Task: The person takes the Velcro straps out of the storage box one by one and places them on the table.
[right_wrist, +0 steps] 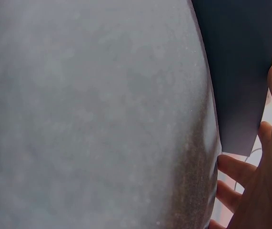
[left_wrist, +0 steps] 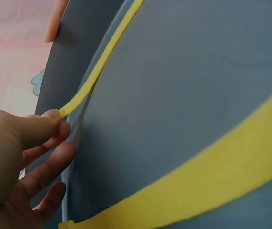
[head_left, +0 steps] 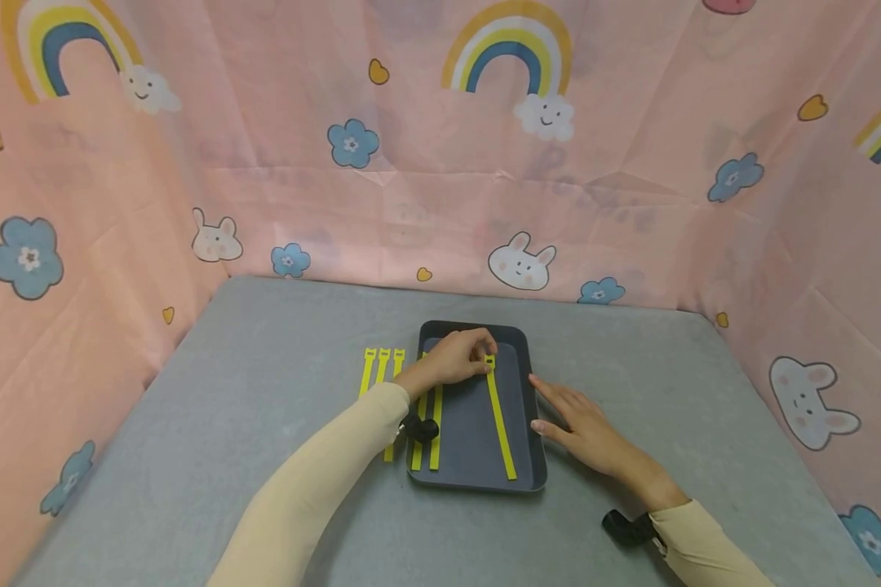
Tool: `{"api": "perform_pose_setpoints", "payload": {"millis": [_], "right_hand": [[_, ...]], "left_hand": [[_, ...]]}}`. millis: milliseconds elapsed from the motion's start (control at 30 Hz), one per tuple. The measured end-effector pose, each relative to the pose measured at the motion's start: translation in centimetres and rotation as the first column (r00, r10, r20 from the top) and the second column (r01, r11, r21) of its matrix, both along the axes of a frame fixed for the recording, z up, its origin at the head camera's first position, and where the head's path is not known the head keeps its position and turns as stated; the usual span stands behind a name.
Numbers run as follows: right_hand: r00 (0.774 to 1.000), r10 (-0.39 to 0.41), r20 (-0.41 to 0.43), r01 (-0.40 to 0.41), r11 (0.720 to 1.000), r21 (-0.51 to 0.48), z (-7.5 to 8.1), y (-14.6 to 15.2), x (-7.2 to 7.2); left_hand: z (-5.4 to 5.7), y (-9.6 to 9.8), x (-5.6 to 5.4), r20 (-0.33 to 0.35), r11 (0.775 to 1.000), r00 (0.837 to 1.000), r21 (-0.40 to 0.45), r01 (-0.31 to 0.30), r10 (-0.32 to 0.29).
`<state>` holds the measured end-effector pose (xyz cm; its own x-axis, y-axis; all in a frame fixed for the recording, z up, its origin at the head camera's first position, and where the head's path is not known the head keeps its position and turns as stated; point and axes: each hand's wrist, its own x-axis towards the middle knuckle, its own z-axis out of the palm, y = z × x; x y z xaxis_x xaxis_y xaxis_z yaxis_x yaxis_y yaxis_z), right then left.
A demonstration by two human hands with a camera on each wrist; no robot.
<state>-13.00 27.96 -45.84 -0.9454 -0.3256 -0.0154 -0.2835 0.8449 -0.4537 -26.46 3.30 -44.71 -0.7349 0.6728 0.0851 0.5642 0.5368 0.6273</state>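
Note:
My left hand (head_left: pixel 458 356) is over the far part of a dark grey tray (head_left: pixel 477 487). Its thumb and forefinger pinch the slotted head of a yellow hook-and-loop cable strap (head_left: pixel 501 424), whose tail slants down the tray's right side. In the left wrist view the held strap (left_wrist: pixel 100 67) bends up at the pinched end. Two more yellow straps (head_left: pixel 436 444) lie along the tray's left side, partly behind the left wrist. At the tray's right rim, my right hand (head_left: pixel 583 424) has its fingers extended, fingertips right at the outer wall (right_wrist: pixel 243 71).
Left of the tray, three yellow straps (head_left: pixel 383 363) lie side by side on the grey table (head_left: pixel 286 350), partly covered by the left forearm. Pink patterned cloth (head_left: pixel 411 204) walls the table at the back and both sides. Each wrist carries a black camera (head_left: pixel 627 528).

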Motion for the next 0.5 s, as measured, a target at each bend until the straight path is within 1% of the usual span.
{"api": "perform_pose_setpoints", "payload": {"millis": [100,300,500], "right_hand": [[1.000,0.001,0.001,-0.001,1.000,0.003,-0.02,0.00,-0.02],[1.000,0.005,-0.001,-0.005,1.000,0.001,-0.08,0.05,-0.03],[1.000,0.003,0.003,-0.003,1.000,-0.007,0.18,-0.04,0.19]], "left_hand": [[0.07,-0.05,-0.09,-0.006,1.000,1.000,-0.002,-0.003,0.003],[0.22,-0.11,-0.07,0.000,1.000,1.000,0.005,0.016,-0.016],[0.98,-0.27,0.08,0.005,0.999,1.000,0.033,0.028,-0.029]]}}
